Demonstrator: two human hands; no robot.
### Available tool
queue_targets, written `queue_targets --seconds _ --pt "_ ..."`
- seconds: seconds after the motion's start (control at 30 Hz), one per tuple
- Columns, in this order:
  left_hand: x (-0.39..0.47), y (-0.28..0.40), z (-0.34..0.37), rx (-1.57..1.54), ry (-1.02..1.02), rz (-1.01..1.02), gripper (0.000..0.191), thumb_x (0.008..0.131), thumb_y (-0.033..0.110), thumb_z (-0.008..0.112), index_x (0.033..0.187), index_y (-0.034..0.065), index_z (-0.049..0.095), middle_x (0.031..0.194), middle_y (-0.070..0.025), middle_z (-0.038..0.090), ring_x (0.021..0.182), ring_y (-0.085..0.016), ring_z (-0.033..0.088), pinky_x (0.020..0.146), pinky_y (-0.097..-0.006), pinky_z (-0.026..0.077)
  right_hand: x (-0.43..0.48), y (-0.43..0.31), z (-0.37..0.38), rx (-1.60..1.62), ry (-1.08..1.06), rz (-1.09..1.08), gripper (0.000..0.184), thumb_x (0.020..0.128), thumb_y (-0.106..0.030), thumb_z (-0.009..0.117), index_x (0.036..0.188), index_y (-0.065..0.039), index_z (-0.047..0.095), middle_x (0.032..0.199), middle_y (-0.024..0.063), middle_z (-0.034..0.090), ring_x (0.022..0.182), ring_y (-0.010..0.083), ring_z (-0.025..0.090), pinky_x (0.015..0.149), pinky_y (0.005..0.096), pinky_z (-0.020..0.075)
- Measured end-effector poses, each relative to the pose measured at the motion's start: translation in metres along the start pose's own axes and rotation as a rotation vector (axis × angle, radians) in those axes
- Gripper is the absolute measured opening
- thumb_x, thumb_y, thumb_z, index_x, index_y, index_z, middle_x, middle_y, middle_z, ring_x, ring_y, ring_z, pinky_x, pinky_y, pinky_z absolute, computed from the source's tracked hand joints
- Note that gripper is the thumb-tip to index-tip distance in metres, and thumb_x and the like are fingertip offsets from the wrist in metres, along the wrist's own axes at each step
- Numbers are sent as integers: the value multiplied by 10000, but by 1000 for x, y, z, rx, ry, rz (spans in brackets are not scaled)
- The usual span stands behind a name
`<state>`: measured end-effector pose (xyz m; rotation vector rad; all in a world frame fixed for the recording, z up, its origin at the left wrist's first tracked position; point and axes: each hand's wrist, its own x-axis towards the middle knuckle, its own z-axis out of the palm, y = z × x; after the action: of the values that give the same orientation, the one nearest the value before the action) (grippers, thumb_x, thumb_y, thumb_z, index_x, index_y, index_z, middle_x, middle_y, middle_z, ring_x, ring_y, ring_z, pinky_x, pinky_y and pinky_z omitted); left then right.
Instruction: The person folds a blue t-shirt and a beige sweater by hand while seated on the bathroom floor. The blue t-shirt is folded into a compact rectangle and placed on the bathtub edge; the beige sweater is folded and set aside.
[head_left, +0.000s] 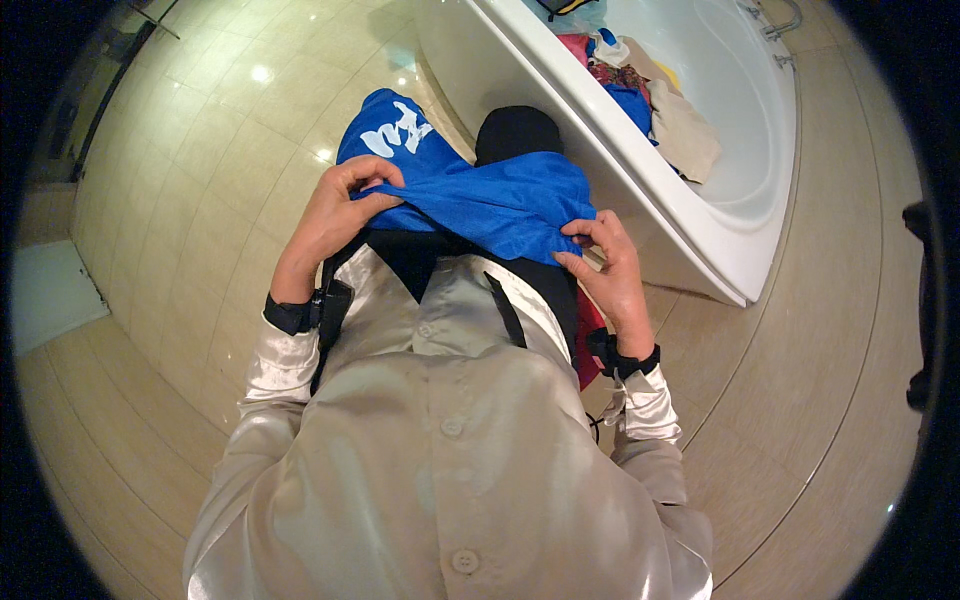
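Observation:
A blue cloth item (495, 199) with a white printed mark lies spread across my lap, and its far left part hangs past my knee. It looks like a garment, but folds hide its full shape. My left hand (349, 199) pinches its near edge between thumb and fingers. At the other end, my right hand (600, 247) grips the right edge in the same way. The cloth is stretched and creased between the two hands. Under it show my black-clad legs (519, 133).
A white corner bathtub (739, 135) stands ahead to the right, with its rim close to my right knee. Inside it lies a pile of clothes, including a beige cloth (682, 135). Metal taps (780, 30) sit on its far edge. Beige tiles (225, 135) cover the floor.

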<state>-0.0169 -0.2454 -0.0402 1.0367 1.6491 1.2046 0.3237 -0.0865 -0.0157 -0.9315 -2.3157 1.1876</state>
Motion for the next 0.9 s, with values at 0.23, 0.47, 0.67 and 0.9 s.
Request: queue_targets --seconds 0.23,0.47,0.67,0.9 --pt "-3 9 1 30 13 39 168 797 -44 756 930 47 707 935 19 640 903 -106 563 854 -255 446 1 1 -1 -45 30 39 272 782 5 817 1011 -29 675 948 111 560 890 253 645 790 337 536" --pt "-4 17 3 82 31 99 190 786 -43 770 925 48 677 908 20 591 878 -100 536 829 -248 433 14 -6 -21 -213 83 -86 219 796 39 778 976 -25 671 927 76 584 850 206 620 777 314 516" --pt "-2 34 12 99 75 109 253 776 -27 779 954 56 620 825 23 449 793 -96 447 747 -245 401 40 -66 -56 -365 411 -320 188 793 51 753 944 -20 667 948 118 617 867 257 640 760 350 519" --pt "5 25 10 274 158 199 244 791 -38 762 963 56 618 850 20 534 819 -98 510 760 -251 433 76 -69 -61 -511 479 -527 243 783 72 730 991 -31 660 978 142 631 910 310 633 793 396 516"
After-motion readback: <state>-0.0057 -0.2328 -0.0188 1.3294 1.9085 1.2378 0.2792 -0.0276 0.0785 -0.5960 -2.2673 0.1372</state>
